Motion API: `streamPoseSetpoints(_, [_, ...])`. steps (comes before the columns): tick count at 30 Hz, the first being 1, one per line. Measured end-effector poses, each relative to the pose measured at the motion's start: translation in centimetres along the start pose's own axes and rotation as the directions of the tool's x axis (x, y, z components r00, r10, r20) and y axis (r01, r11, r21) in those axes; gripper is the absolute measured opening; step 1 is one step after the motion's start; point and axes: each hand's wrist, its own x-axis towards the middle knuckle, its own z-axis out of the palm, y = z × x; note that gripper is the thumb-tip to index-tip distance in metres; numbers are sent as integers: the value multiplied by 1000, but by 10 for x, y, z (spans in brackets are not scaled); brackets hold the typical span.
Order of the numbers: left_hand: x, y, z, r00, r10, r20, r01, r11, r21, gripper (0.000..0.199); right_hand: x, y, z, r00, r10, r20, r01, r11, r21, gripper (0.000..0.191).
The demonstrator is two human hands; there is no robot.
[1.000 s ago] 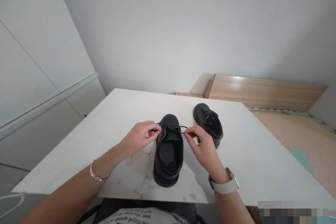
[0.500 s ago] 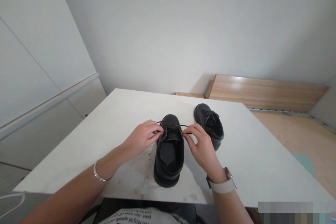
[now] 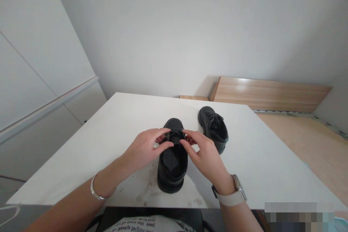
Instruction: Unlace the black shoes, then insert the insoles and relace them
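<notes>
A black lace-up shoe stands on the white table in front of me, toe pointing away. Its dark lace crosses over the tongue near the toe. My left hand grips the left eyelet flap, thumb by the tongue and forefinger near the lace. On the opposite flap, my right hand has a similar hold, thumb and forefinger a little apart. The lace ends are hidden behind my fingers. A second black shoe, laced and tied, sits beyond my right hand.
Brownish smudges mark the table around the near shoe's heel. A wooden headboard stands behind the table at right, against the grey wall. White cabinet panels rise at left.
Both hands have left the stretched lace ends and moved inward onto the shoe's eyelet flaps. The view has shifted slightly; the second shoe stays on the table.
</notes>
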Motion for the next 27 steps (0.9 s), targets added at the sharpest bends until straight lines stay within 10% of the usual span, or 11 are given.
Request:
streamPoseSetpoints(17, [22, 26, -10, 964, -8, 266, -99, 917, 386, 21, 16, -24, 5, 990, 25, 140, 62, 806, -589, 21])
streamPoseSetpoints(22, [29, 37, -25, 981, 179, -77, -175, 983, 48, 17, 27, -38, -1, 989, -126, -73, 109, 974, -199, 14])
streamPoseSetpoints(27, [43, 61, -52, 829, 199, -523, -294, 950, -104, 8, 41, -61, -14, 902, -116, -417, 249, 927, 280, 5])
